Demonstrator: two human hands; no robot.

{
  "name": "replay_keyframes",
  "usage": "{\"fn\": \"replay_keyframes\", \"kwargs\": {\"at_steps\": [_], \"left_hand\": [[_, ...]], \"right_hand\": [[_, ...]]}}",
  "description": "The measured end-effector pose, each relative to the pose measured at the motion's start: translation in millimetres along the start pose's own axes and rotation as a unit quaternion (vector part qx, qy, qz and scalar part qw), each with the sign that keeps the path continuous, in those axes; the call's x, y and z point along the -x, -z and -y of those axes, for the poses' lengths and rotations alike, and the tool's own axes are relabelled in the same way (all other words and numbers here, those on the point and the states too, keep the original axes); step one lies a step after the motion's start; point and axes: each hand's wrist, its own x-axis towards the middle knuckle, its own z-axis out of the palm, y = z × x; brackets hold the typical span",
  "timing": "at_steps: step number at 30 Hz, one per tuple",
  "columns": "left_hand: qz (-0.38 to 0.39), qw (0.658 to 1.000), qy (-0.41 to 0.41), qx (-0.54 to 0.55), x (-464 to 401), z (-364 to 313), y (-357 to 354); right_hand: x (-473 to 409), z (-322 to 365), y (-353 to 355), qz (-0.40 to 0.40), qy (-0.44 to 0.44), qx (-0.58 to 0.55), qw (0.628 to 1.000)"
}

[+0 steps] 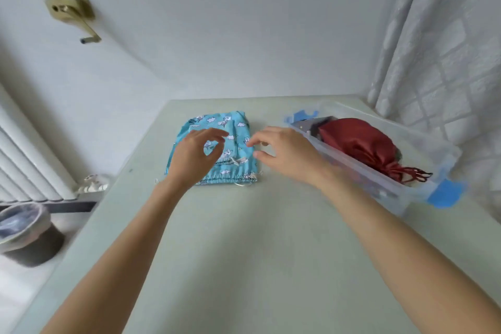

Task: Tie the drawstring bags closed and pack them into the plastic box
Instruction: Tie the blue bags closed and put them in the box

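Head cam: both hands (empty) over blue bag [238,127].

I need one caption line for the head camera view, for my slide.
Both hands, left hand and right hand, reach over the blue drawstring bag on the table; a red bag lies in the plastic box.

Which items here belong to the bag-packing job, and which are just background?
Job: blue patterned bag on the table; red bag inside the plastic box; left hand; right hand.

Background: bin, radiator, curtain, wall crank.
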Motion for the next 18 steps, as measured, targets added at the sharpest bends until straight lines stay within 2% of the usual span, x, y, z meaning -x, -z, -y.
{"fn": "replay_keyframes", "kwargs": {"at_steps": [3,5,9,13,18], "left_hand": [[0.086,0.989,0.104,-0.054,23,48,10],[0.125,0.978,0.141,-0.090,34,68,9],[0.106,0.973,0.175,-0.104,35,87,1],[0.132,0.957,0.221,-0.131,21,104,-13],[0.143,0.954,0.217,-0.146,7,122,-13]], "right_hand": [[-20,-6,-60,0.100,-0.070,0.033,0.992],[-27,-15,-90,0.113,-0.116,0.054,0.985],[-45,-26,-126,0.024,-0.145,0.066,0.987],[-65,-31,-141,0.020,-0.135,0.082,0.987],[-74,-40,-145,-0.043,-0.171,0.006,0.984]]}}
